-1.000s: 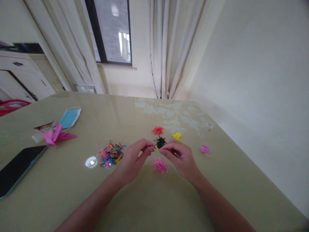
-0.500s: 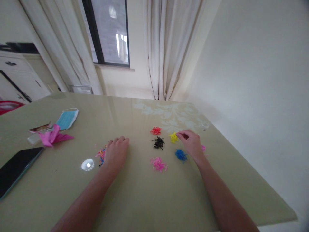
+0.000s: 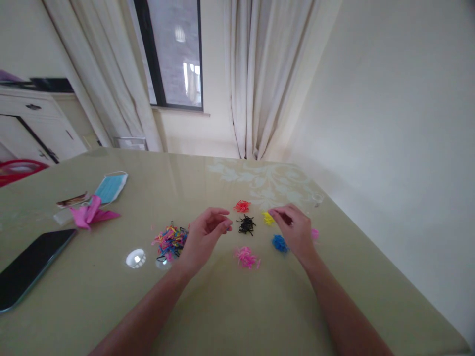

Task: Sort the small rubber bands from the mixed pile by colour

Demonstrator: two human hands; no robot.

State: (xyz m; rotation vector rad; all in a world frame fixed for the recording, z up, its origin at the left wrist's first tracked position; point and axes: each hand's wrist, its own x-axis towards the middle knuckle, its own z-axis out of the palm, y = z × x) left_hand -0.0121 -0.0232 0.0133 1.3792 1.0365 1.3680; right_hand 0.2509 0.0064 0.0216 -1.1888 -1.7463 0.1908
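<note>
My left hand [image 3: 200, 242] is raised beside a mixed pile of colourful small rubber bands [image 3: 171, 240]. Its thumb and a finger pinch close to the black pile [image 3: 246, 224]; a tiny bluish speck shows at the tips, too small to name. Over at the yellow pile [image 3: 267, 218], my right hand [image 3: 295, 232] is closed in a pinch, and whatever lies between its fingertips is hidden. Around the hands lie a red pile [image 3: 242, 205], a blue pile [image 3: 280, 243] and a pink pile [image 3: 247, 257]. Another pink patch [image 3: 315, 234] is partly covered by my right hand.
On the left are a phone [image 3: 35, 264], a pink folded paper shape [image 3: 91, 212], a blue face mask [image 3: 111, 188] and a clear shiny disc [image 3: 135, 258]. The glossy table [image 3: 230, 316] reaches toward the curtains [image 3: 256, 79], with a wall [image 3: 401, 123] on the right.
My left hand has lifted off the mixed pile and moved right toward the black pile, uncovering the mixed bands. My right hand stays by the yellow pile. The view has tilted slightly.
</note>
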